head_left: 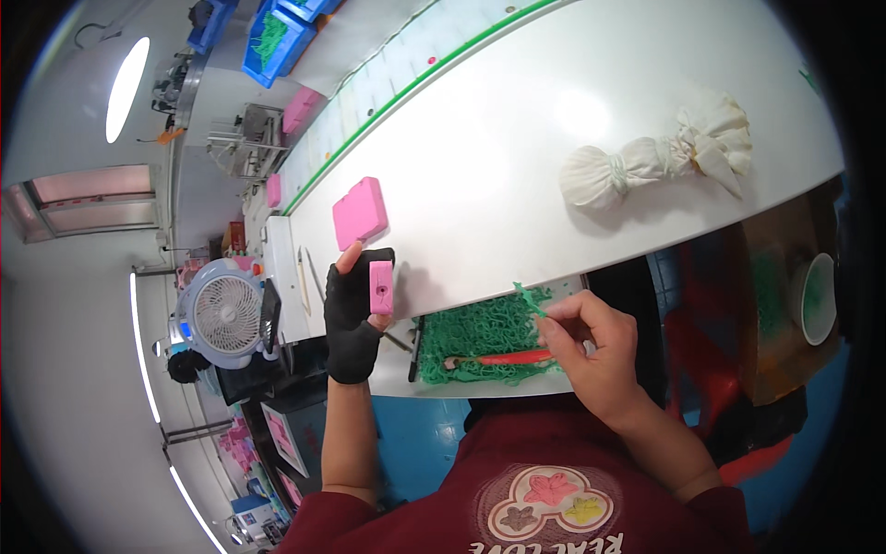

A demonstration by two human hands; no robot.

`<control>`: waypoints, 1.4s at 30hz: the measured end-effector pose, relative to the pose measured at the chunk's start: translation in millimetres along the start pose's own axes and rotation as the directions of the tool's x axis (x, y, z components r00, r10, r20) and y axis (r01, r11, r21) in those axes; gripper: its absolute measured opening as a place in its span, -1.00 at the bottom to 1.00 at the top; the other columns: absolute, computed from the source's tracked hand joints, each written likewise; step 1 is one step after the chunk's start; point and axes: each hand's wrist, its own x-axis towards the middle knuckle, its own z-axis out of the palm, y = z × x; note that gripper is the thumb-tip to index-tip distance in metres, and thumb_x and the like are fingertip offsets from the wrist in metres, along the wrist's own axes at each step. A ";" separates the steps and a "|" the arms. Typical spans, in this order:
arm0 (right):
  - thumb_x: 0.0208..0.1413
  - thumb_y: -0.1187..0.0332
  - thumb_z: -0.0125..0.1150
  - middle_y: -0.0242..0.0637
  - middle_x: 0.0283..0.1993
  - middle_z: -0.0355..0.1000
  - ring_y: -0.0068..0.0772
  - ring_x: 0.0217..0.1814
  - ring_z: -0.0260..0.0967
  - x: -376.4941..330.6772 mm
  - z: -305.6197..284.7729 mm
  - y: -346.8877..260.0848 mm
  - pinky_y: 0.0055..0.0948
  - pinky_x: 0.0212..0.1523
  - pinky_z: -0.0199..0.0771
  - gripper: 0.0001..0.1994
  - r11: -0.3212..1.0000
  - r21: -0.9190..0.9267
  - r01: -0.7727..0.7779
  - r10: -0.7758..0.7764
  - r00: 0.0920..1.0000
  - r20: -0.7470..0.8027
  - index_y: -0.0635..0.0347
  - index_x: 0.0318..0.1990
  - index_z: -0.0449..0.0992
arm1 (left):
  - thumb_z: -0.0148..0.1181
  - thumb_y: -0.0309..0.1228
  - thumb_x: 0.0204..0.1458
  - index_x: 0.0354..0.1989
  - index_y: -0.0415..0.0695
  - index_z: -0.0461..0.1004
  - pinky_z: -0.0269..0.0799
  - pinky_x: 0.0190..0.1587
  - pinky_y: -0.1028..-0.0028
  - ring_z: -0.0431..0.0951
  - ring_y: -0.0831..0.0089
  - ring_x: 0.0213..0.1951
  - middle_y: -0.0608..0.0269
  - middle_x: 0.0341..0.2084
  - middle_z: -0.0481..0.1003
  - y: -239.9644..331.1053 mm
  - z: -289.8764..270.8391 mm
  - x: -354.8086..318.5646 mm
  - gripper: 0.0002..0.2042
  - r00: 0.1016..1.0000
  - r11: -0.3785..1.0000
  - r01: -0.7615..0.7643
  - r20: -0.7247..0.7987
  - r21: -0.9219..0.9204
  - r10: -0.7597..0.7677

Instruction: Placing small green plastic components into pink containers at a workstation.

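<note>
My left hand [353, 314], in a black fingerless glove, is closed round a pink block [381, 288] with a small dark hole in the side facing me. It is raised just above the table's near edge. My right hand [593, 346] pinches a thin, ragged green piece [527, 297] between thumb and fingertips. Beneath the hands, an open drawer [392, 383] is filled with tangled green strands [480, 325]. Across the strands lies a slim tool with a red handle [508, 357], its right end close to my right hand. A second pink block [359, 213] rests on the table beyond my left hand.
The white table [480, 157] has a green edge strip along its back. A tied white cloth bundle [651, 164] lies on its right part. Thin tools [304, 277] lie at the left, near a fan [224, 312]. A white bowl [818, 298] stands lower right.
</note>
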 end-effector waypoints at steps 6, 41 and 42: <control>0.05 0.52 0.26 -0.35 -0.53 0.48 -0.73 -0.57 0.36 -3.7 -0.7 0.3 -0.66 -0.60 0.19 -0.94 1.000 -0.010 0.011 -0.010 0.999 0.052 0.29 -0.37 0.48 | 0.37 -0.38 -0.11 0.30 -0.12 0.13 0.30 0.07 0.42 0.39 0.43 0.03 0.15 0.03 0.38 3.8 1.8 -4.5 -0.25 0.997 0.998 -0.065 0.035 0.011 0.065; 0.10 0.47 0.17 -0.17 -0.43 0.46 -0.27 -0.46 0.45 -34.2 46.2 -9.3 -0.37 -0.45 0.39 -0.92 0.922 -0.361 0.142 -0.061 0.972 0.226 0.30 -0.30 0.48 | 0.37 -0.43 -0.12 0.01 -0.20 0.43 0.34 0.08 0.37 0.46 0.27 0.01 0.07 -0.06 0.46 2.5 62.4 -63.6 -0.54 0.994 0.986 -0.094 0.062 0.139 0.086; 0.11 0.46 0.16 -0.15 -0.41 0.46 -0.21 -0.43 0.45 -34.6 47.4 -9.8 -0.34 -0.42 0.40 -0.91 0.913 -0.370 0.169 -0.080 0.966 0.245 0.30 -0.29 0.48 | 0.38 -0.43 -0.14 0.01 -0.21 0.43 0.35 0.06 0.40 0.47 0.32 -0.02 0.10 -0.09 0.47 0.4 61.6 -65.4 -0.53 0.994 0.996 0.016 0.104 0.088 -0.025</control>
